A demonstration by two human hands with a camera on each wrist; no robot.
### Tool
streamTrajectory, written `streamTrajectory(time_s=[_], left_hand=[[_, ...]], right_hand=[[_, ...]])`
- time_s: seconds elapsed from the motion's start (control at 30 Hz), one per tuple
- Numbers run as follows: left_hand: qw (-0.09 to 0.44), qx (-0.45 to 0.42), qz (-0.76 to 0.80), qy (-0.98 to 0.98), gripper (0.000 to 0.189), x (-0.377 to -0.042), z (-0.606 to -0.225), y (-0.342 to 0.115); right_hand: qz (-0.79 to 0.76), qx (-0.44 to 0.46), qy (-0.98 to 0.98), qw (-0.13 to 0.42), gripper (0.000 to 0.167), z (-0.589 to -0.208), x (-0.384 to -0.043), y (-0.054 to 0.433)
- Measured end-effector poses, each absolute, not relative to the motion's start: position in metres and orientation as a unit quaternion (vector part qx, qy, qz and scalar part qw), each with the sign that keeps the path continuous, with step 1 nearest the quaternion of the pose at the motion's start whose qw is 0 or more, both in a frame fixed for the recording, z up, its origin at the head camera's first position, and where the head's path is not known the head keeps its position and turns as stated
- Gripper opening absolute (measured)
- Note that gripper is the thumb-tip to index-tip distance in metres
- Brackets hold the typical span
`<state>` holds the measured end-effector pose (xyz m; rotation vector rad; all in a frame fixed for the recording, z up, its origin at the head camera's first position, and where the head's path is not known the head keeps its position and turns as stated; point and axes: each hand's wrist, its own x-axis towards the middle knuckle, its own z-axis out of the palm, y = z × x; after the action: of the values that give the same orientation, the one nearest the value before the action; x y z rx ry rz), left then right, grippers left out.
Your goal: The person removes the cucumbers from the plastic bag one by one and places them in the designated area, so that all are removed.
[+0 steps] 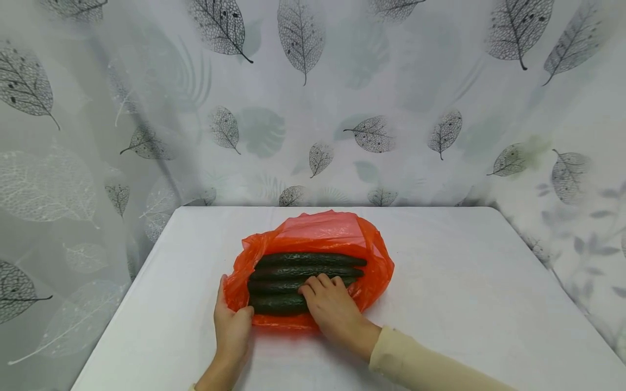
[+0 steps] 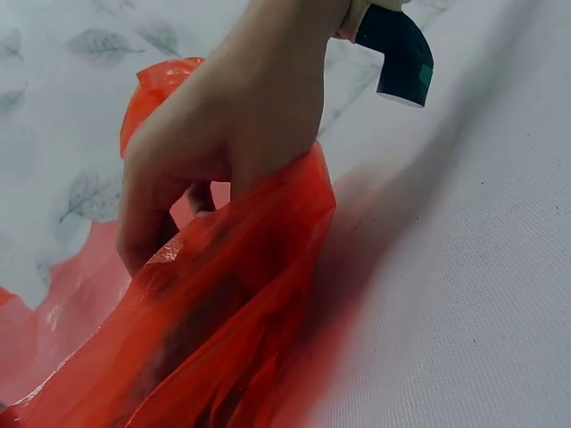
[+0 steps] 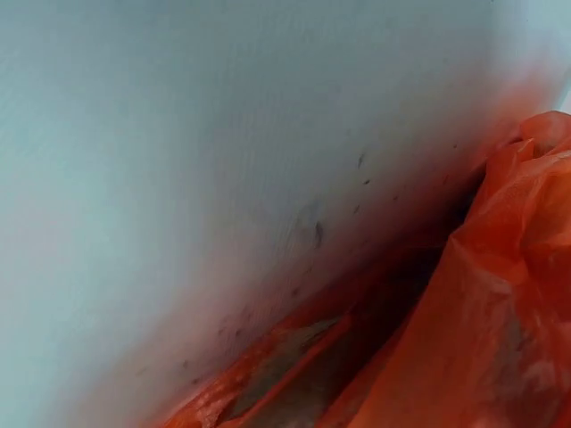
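Several dark green cucumbers [image 1: 279,305] lie side by side, lengthwise across the mouth of a red plastic bag [image 1: 318,233] in the head view. My left hand [image 1: 232,326] grips the bag's left edge, thumb on the near side. Reaching in from the right, my right hand [image 1: 337,312] has its bent fingers over the nearest cucumbers and covers their right part. In the left wrist view the right hand [image 2: 241,125] dips behind the red bag wall, its fingertips hidden. The right wrist view shows only crumpled bag [image 3: 508,294] and tabletop, no hand.
The bag lies on a white-covered table [image 1: 455,304], near its middle. Behind and at both sides hangs a leaf-patterned curtain [image 1: 313,103]. A small black device [image 2: 401,58] sits at the right wrist, by the sleeve.
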<state>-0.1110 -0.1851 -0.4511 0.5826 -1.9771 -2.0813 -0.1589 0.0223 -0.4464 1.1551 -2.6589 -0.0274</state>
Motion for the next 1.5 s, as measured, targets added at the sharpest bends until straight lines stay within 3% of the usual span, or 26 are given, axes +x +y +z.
streamTrajectory(time_s=[0.27,0.57,0.8,1.1,1.23,1.5], left_hand=[[0.11,0.207,-0.711,-0.663,0.094,-0.109,-0.447,-0.185],[0.129,0.219,-0.733,-0.631,0.086,-0.109,-0.447,-0.185],[0.13,0.223,-0.735,-0.627,0.074,-0.108,-0.447,-0.186],[0.118,0.227,-0.734,-0.63,0.08,-0.107,-0.446,-0.184],[0.115,0.221,-0.736,-0.63,0.084,-0.107,-0.445,-0.184],[0.096,0.201,-0.722,-0.655,0.084,-0.105,-0.445,-0.182]], right_hand=[[0.025,0.397,-0.907,0.138,0.051,-0.437,-0.163,0.032],[0.105,0.381,-0.902,0.175,0.04,-0.432,-0.166,0.046],[0.226,0.37,-0.885,0.169,0.045,-0.42,-0.167,0.054],[0.387,0.366,-0.828,0.178,0.045,-0.4,-0.174,0.063],[0.473,0.347,-0.795,0.154,0.045,-0.387,-0.174,0.065],[0.664,0.282,-0.692,0.043,0.046,-0.354,-0.174,0.073]])
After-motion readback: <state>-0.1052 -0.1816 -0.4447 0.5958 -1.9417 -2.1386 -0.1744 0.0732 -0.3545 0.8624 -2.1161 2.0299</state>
